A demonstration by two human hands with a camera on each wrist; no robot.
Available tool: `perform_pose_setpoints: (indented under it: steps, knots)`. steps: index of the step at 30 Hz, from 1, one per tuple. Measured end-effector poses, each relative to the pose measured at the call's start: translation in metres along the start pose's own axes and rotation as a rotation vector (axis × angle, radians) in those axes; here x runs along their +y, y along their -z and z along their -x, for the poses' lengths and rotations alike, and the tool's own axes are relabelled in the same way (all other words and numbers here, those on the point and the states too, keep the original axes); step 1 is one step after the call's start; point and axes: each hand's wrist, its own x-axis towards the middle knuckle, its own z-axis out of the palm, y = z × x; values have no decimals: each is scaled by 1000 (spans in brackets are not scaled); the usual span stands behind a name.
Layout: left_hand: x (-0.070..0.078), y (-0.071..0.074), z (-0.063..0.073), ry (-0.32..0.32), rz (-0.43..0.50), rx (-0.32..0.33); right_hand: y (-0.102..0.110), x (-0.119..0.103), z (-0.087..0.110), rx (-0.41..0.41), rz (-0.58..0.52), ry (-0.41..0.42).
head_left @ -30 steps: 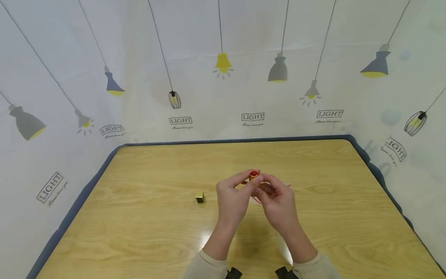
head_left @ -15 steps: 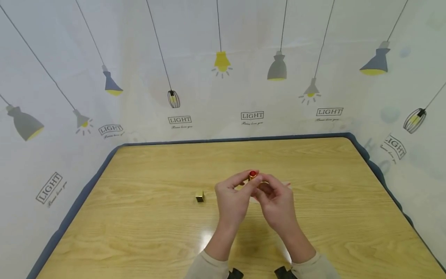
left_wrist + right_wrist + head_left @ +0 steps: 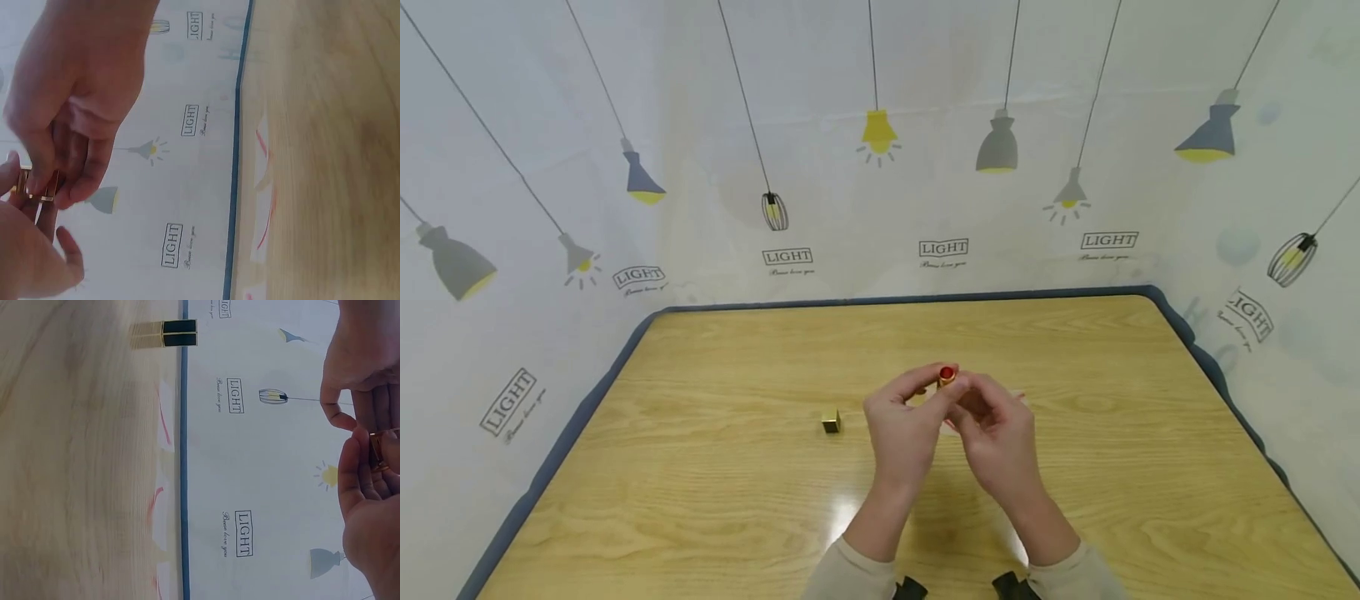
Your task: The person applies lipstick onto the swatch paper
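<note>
A wooden tabletop spreads below my left grip and right grip; to their left, a gold-and-black block sits on the wood; a gold tube, red end facing me, is raised between both grips, each clamped on it.

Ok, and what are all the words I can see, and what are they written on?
"LIGHT": in boxed labels, several times on the wall.
"love you": the end of the curly writing under them; its first word is too blurred.
Pale marks on the wall: too faint to read.
Gold tube, gold block, papers: no words I can read.
</note>
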Motion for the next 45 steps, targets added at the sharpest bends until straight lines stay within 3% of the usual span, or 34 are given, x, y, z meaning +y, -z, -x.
perform_pose_setpoints:
  steps: [4, 12, 15, 18, 21, 28, 38, 45]
  knots:
    - [5, 10, -6, 38, -7, -154, 7, -1, -2, -78, -115, -28]
    - [12, 37, -22, 31, 64, -525, 24, -5, -5, -275, -271, -83]
    - [15, 42, -26, 47, 79, -612, 27, -6, -7, -336, -289, -66]
    - [17, 44, -27, 52, 63, -656, 28, -5, -7, -359, -313, -46]
    - [17, 44, -26, 34, 32, -642, 26, -5, -7, -337, -340, -36]
    - [16, 35, -22, 3, 51, -510, 17, 0, -5, -226, -320, 0]
    - [12, 22, -13, -23, 32, -333, 3, -3, -2, -62, -144, 42]
    - [7, 15, -11, -59, -1, -227, -6, -7, -1, 69, 109, 131]
